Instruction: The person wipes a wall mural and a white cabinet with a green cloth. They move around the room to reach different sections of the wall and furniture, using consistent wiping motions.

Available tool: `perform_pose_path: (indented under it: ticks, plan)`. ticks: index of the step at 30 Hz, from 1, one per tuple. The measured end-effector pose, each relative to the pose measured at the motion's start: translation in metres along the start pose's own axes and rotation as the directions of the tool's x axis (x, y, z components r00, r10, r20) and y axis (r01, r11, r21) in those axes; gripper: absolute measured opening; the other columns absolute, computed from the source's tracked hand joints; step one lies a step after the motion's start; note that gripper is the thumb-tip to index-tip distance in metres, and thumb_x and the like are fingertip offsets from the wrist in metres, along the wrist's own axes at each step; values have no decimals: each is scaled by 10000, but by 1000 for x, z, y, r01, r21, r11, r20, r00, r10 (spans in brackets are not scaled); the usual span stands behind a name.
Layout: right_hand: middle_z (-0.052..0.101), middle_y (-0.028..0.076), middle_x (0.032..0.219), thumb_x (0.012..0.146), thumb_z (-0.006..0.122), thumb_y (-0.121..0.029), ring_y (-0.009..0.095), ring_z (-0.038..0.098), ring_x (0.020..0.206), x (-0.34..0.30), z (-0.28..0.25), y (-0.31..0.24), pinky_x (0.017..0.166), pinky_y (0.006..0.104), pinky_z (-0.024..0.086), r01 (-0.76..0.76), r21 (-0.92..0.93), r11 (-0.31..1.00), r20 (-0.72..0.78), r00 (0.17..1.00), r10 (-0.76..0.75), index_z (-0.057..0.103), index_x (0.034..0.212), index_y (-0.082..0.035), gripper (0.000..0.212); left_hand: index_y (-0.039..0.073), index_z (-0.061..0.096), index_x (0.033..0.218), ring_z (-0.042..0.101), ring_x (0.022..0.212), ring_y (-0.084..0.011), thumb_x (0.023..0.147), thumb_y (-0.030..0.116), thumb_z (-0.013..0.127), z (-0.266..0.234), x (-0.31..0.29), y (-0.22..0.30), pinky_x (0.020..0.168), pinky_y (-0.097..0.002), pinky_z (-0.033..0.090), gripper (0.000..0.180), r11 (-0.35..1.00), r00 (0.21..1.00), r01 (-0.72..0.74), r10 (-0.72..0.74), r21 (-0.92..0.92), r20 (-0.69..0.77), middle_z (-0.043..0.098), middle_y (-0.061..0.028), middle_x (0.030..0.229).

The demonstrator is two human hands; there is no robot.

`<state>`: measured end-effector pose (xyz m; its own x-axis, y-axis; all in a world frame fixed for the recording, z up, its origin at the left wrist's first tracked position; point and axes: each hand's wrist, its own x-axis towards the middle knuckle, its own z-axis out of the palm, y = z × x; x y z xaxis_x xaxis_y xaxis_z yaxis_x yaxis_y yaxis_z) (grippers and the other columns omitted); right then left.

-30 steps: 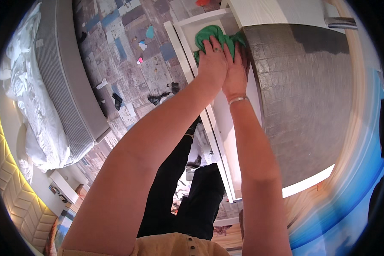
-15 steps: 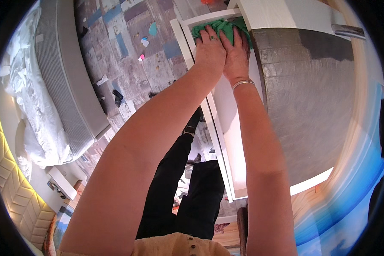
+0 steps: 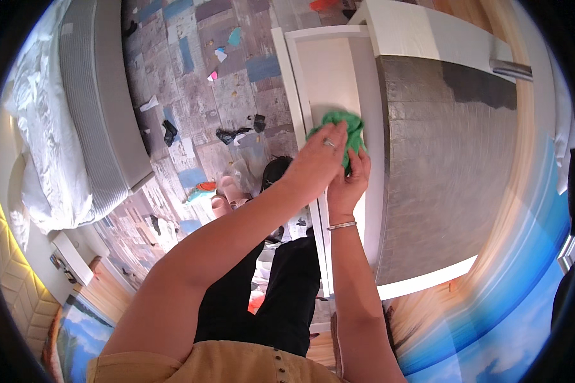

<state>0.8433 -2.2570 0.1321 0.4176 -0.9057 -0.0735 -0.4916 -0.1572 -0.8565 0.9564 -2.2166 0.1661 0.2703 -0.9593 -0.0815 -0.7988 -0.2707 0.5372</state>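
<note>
Green cloth [image 3: 340, 117] bunched inside open white drawer [image 3: 329, 70]. Left hand [image 3: 319, 156] fingers closed over it; right hand [image 3: 349, 184] fingers half-curled at lower edge, grip can't tell. Risks: narrow space could scrape knuckles; hard leaning could strain drawer.

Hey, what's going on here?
A person is reaching into an open white drawer with a crumpled green cloth. The left hand lies over the cloth, and the right hand is at its near edge. Whether they grip or just press it is hard to tell. Small scraps litter the patchwork floor to the left.
</note>
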Motion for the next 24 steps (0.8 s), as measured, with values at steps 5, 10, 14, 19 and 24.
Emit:
perform_pose_path:
  ticks: [5,10,14,19,24]
  plan:
    - [546,185,1338,806,608,0,362,529,1231,62,50,-81,1021,416,473,511,-208,834,447,808,-384,665,1133,8,332,-34,502,1331,534,1228,-354,945,103,582,29,-25,-56,1038,-386,421,418,628,757,270,-607,-730,-242,537,-230,1354]
    - [539,148,1371,848,593,-81,341,503,1279,151,108,-73,1047,393,467,891,-326,316,546,450,-706,680,1111,-34,281,23,495,1351,596,1069,-254,981,208,584,35,43,-100,961,-374,453,423,312,648,33,-730,-950,-217,624,-141,1229]
    - [541,193,1335,838,604,-83,377,525,1218,185,133,-93,1014,444,469,868,-319,380,611,495,-618,640,1148,-40,315,39,492,1358,591,1056,-246,998,235,543,27,84,-162,942,-388,460,413,254,619,6,-760,-967,-196,626,-135,1215]
    - [477,158,1460,867,588,-71,363,451,1349,138,114,-70,1087,420,435,762,-349,546,519,642,-564,649,1217,-125,360,37,506,1344,568,1137,-319,995,198,489,55,49,-127,973,-391,455,384,548,746,317,-648,-774,-153,589,-189,1262]
    - [456,132,1496,840,622,-60,357,427,1376,45,55,-43,1127,463,373,780,-385,493,612,616,-496,713,1121,-72,295,61,327,1494,510,1240,-232,1061,183,375,150,-49,-40,1057,-343,423,452,-204,720,77,-666,-976,196,487,-145,1411]
